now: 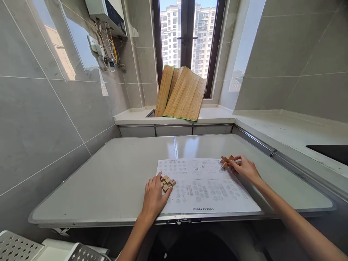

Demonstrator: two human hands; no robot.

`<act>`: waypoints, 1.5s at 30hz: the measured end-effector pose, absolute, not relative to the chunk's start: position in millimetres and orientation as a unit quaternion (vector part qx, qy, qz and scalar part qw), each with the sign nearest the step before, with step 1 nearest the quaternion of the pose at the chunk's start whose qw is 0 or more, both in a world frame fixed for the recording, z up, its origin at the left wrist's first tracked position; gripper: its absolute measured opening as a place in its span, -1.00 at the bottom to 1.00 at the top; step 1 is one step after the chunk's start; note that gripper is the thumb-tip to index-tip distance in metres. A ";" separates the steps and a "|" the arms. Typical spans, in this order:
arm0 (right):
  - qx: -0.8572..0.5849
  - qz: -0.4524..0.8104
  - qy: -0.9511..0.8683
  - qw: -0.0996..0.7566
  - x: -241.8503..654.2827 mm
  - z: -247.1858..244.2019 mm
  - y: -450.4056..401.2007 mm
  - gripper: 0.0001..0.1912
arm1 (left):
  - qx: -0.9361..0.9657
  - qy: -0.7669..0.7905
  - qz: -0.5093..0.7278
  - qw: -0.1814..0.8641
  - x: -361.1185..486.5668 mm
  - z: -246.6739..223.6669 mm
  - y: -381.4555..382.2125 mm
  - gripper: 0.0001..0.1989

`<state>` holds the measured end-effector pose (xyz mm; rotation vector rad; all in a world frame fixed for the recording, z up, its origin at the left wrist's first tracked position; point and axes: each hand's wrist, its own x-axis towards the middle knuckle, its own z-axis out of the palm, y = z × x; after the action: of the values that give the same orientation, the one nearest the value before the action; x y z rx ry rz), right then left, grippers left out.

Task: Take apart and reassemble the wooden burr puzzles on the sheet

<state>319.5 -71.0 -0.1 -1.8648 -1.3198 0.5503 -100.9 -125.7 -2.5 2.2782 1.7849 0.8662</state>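
My left hand [154, 197] rests at the left edge of a printed paper sheet [212, 199]. Its thumb and fingers curve around a cluster of small light wooden blocks [166, 183], gripping it at the sides. Toward the sheet's upper right corner, my right hand [246, 169] has thumb and fingertips closed on a darker wooden block piece [225, 161] made of joined cubes. Whether that piece touches the sheet I cannot tell. Rows of small block drawings cover the paper.
The sheet lies on a white folding table [108, 188] with a centre seam. Behind stands a folded bamboo mat [186, 94] on a white ledge [214, 116] under the window. A counter [293, 127] runs along the right. A white perforated rack [20, 246] is at lower left.
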 end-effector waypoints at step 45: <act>-0.443 0.360 -0.727 0.380 126.4 -2.1 -130.2 -0.42 | 0.754 0.487 0.350 0.267 -113.6 21.7 -136.7 -0.34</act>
<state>126.4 -130.2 -2.1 -1.1325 -1.8576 0.9205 -113.6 -136.7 21.7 2.0359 1.3141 0.9455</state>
